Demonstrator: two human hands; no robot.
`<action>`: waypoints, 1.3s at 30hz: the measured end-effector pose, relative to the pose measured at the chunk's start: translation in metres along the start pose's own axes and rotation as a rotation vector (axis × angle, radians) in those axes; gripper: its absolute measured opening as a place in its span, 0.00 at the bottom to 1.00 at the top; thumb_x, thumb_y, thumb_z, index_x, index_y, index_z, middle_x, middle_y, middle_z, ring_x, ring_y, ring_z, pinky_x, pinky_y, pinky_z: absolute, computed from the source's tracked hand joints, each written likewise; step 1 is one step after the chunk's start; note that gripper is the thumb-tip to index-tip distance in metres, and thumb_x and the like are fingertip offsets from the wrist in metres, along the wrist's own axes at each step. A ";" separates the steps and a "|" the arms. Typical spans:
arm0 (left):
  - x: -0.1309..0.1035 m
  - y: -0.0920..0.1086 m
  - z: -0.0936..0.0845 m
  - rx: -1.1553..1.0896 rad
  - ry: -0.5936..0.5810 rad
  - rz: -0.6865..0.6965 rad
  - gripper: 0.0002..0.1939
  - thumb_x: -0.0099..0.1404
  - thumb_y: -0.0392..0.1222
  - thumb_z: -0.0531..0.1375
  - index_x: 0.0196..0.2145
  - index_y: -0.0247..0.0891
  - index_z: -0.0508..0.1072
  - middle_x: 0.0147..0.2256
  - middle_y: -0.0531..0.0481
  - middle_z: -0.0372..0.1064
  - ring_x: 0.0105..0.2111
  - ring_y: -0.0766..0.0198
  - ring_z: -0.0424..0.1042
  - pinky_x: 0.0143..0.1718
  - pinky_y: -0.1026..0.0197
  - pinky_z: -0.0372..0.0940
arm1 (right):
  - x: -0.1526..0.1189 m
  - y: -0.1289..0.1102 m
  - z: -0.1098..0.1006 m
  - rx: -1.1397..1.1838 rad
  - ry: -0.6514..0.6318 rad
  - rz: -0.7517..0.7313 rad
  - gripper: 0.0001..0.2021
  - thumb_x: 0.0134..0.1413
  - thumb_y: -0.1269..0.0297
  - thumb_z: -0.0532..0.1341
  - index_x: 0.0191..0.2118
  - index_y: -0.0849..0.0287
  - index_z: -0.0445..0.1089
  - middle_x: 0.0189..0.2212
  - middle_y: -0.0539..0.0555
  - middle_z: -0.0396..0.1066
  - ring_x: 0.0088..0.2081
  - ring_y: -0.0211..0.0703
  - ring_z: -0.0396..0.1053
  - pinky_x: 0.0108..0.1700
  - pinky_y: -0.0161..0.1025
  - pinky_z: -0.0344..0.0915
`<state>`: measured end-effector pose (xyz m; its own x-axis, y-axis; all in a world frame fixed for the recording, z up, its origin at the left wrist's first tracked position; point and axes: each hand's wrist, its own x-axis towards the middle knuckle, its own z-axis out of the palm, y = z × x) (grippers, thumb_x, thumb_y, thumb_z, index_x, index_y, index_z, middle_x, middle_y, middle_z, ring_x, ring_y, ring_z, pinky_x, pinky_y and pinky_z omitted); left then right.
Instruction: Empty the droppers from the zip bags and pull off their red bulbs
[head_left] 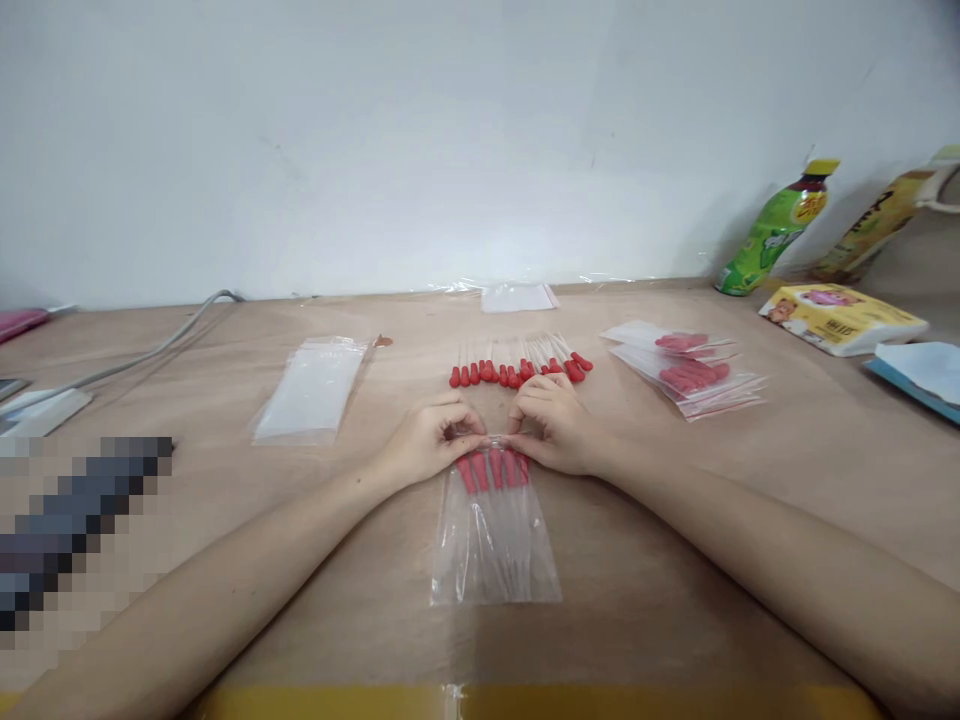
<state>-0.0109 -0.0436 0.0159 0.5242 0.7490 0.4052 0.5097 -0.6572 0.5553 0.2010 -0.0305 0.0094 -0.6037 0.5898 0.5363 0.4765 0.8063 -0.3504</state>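
A clear zip bag (495,550) lies on the table before me, its mouth facing away. Inside it are several thin pale sticks with red tips (491,468), the red ends by the mouth. My left hand (439,435) pinches the mouth's left part between thumb and finger. On its right part, my right hand (553,425) pinches the same edge, the thumbs close together. Just beyond my hands lies a row of loose red-tipped sticks (517,372), red ends toward me; my right fingers partly cover the row's near side.
Flat clear bags (315,390) are stacked at left, and filled bags (690,370) lie at right. A white packet (519,297) is by the wall. Far right stand a green bottle (780,230) and a yellow tissue pack (840,318). A grey cable (165,345) crosses the left side.
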 end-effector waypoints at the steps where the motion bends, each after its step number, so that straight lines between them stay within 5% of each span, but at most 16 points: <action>1: 0.000 -0.001 0.000 0.025 0.004 0.029 0.08 0.59 0.41 0.59 0.26 0.34 0.70 0.26 0.52 0.64 0.24 0.71 0.63 0.25 0.68 0.59 | 0.000 0.000 0.000 0.009 -0.011 0.005 0.10 0.48 0.60 0.62 0.25 0.59 0.63 0.24 0.48 0.66 0.34 0.39 0.61 0.42 0.40 0.48; 6: -0.001 -0.001 0.000 0.134 0.009 0.118 0.08 0.61 0.40 0.57 0.27 0.34 0.66 0.26 0.52 0.64 0.25 0.70 0.63 0.26 0.66 0.58 | 0.003 -0.006 -0.003 0.024 -0.099 0.036 0.04 0.52 0.64 0.60 0.30 0.58 0.67 0.26 0.48 0.69 0.32 0.37 0.63 0.41 0.40 0.48; 12: 0.002 -0.001 -0.004 -0.146 -0.151 -0.142 0.10 0.62 0.42 0.55 0.40 0.36 0.66 0.31 0.52 0.67 0.28 0.68 0.66 0.30 0.65 0.62 | 0.002 -0.001 -0.001 -0.001 -0.036 0.035 0.04 0.51 0.69 0.60 0.30 0.58 0.71 0.26 0.50 0.69 0.32 0.38 0.64 0.38 0.39 0.51; 16: 0.004 -0.005 -0.004 -0.277 -0.153 -0.223 0.16 0.62 0.43 0.55 0.46 0.34 0.64 0.28 0.52 0.68 0.25 0.69 0.65 0.29 0.65 0.61 | 0.003 0.007 0.001 -0.004 -0.001 0.008 0.05 0.52 0.67 0.59 0.33 0.59 0.72 0.23 0.51 0.70 0.29 0.38 0.65 0.37 0.37 0.56; 26: 0.006 -0.003 -0.003 -0.232 -0.164 -0.162 0.12 0.60 0.41 0.57 0.42 0.34 0.71 0.39 0.46 0.72 0.37 0.64 0.71 0.38 0.61 0.66 | 0.001 0.007 -0.002 -0.149 0.037 -0.183 0.10 0.56 0.70 0.51 0.29 0.59 0.69 0.23 0.50 0.68 0.30 0.38 0.64 0.42 0.41 0.53; 32: 0.008 0.003 -0.005 -0.190 -0.194 -0.071 0.10 0.62 0.38 0.55 0.39 0.34 0.72 0.38 0.47 0.72 0.38 0.64 0.70 0.41 0.61 0.65 | 0.001 0.004 -0.003 -0.241 0.068 -0.262 0.10 0.57 0.72 0.50 0.31 0.59 0.67 0.35 0.53 0.70 0.37 0.40 0.64 0.41 0.41 0.52; 39: 0.009 0.004 -0.011 -0.198 -0.274 -0.217 0.14 0.62 0.45 0.55 0.40 0.33 0.72 0.33 0.47 0.73 0.31 0.65 0.70 0.33 0.64 0.66 | 0.001 0.003 -0.003 -0.175 0.040 -0.221 0.07 0.57 0.70 0.51 0.31 0.59 0.65 0.36 0.53 0.69 0.39 0.40 0.63 0.44 0.42 0.50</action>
<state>-0.0120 -0.0387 0.0293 0.5948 0.8008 0.0697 0.5013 -0.4373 0.7466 0.2037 -0.0278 0.0116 -0.6810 0.3956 0.6163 0.4414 0.8932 -0.0857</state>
